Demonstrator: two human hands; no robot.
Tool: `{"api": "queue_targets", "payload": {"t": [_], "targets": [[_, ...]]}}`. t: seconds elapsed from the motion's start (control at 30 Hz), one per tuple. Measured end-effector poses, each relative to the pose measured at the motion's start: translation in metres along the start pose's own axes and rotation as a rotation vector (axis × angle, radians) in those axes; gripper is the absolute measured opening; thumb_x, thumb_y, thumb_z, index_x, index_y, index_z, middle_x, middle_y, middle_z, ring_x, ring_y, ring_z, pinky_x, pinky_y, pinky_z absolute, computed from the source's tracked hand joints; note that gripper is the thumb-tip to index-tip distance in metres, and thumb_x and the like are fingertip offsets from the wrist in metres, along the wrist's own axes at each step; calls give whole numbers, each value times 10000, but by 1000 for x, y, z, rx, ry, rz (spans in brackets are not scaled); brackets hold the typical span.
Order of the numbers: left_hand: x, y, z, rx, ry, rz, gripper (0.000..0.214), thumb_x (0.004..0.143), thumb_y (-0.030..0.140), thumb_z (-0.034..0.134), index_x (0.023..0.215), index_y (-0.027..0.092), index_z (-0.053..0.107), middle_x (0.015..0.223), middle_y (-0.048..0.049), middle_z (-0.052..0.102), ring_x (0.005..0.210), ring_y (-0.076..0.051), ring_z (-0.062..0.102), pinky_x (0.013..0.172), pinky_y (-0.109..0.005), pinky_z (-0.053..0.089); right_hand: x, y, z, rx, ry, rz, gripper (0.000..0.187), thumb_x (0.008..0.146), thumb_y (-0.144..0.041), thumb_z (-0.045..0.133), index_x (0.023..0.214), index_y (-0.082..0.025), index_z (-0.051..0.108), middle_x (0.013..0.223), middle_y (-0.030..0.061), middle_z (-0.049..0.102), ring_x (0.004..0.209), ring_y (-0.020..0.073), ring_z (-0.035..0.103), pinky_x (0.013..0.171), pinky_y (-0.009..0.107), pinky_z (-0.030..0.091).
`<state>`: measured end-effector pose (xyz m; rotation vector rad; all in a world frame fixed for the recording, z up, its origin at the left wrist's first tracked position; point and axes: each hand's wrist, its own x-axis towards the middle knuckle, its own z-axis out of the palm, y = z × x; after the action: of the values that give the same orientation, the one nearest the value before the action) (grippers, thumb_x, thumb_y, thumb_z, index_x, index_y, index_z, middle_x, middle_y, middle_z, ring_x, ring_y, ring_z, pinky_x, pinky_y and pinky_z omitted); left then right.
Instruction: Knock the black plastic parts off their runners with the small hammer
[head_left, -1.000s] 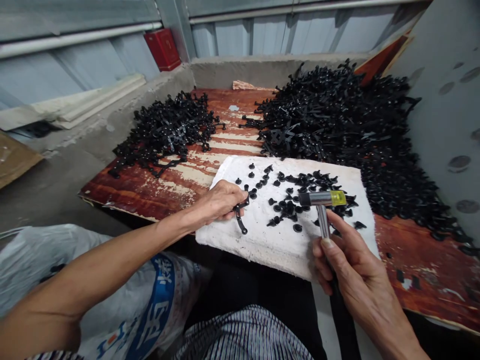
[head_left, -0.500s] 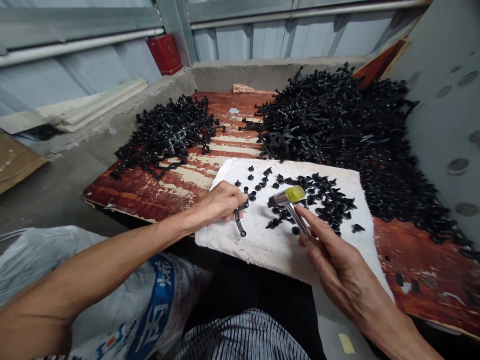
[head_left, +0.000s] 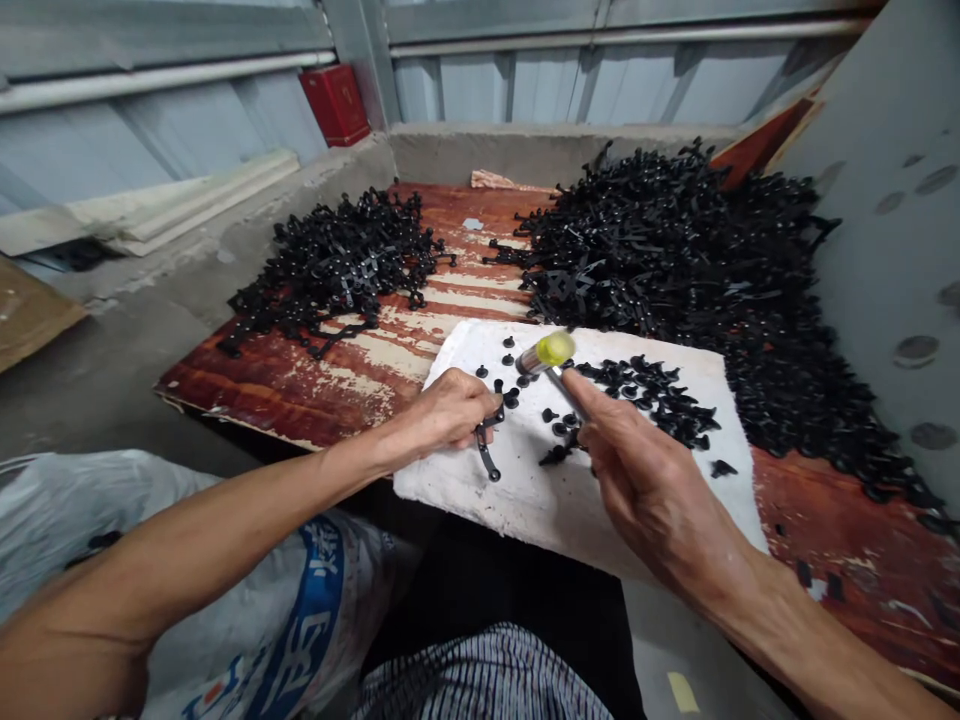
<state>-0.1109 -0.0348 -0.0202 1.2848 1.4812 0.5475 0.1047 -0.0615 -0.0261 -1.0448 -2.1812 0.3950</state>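
Observation:
My left hand [head_left: 450, 410] is closed on a small black bracket piece [head_left: 487, 445] and presses it onto the white block [head_left: 525, 500]. My right hand [head_left: 637, 480] grips the handle of a small hammer [head_left: 546, 353] whose yellow-capped metal head hovers above the block, just right of the bracket. Several small black rivets [head_left: 645, 395] lie scattered on the block near both hands.
A big heap of black parts [head_left: 675, 250] fills the back right of the worn red board [head_left: 315, 375]. A smaller heap [head_left: 337, 260] lies at back left. A white printed sack [head_left: 300, 620] sits by my left arm, a red box [head_left: 336, 100] on the ledge behind.
My right hand swung the hammer from the right side of the block leftwards and up, toward the bracket. The left hand stayed pressed on the bracket.

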Motion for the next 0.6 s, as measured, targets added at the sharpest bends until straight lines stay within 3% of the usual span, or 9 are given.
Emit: {"api": "queue_targets", "payload": {"t": [0.07,0.2,0.37,0.4,0.5,0.6], "targets": [[1,-3,-1,3,-12,4,291,863,270,524,589,178,488,364,48,441,322,-68,441,306,-155,194,-1,0,0,13,15,18,587,920,-100,365,1494,-218,389,959,119,655,852,240,636,772,439,562],[0,-2,-2,-1,-22,14,295,870,256,510,588,167,515,345,54,415,289,-52,364,309,-162,191,-2,2,-2,-26,-85,35,622,877,-92,375,1471,-266,436,904,91,664,829,251,654,736,441,573],[-1,3,-1,-3,-25,-8,296,860,237,533,572,170,506,342,49,407,305,-60,396,310,-162,180,1,-5,-8,23,89,-1,633,897,-101,419,1507,-267,384,1023,102,681,876,239,671,797,403,579],[-2,4,-1,4,-23,-11,298,863,230,529,571,167,513,341,48,408,293,-55,375,306,-163,171,2,-6,-8,21,83,5,630,886,-102,420,1496,-260,407,1020,105,686,876,248,676,808,418,580],[-3,7,0,12,-7,-42,327,875,211,512,552,162,506,332,49,403,269,-45,343,303,-164,166,5,-5,-8,-10,-105,15,608,849,-106,397,1440,-208,496,969,125,709,895,295,687,829,517,569],[-2,7,0,-24,-14,-62,332,873,233,539,550,177,481,321,48,375,332,-87,485,309,-150,179,8,-9,-11,28,-39,38,581,883,-118,403,1451,-216,474,1185,134,686,1014,289,673,902,518,543]]}}
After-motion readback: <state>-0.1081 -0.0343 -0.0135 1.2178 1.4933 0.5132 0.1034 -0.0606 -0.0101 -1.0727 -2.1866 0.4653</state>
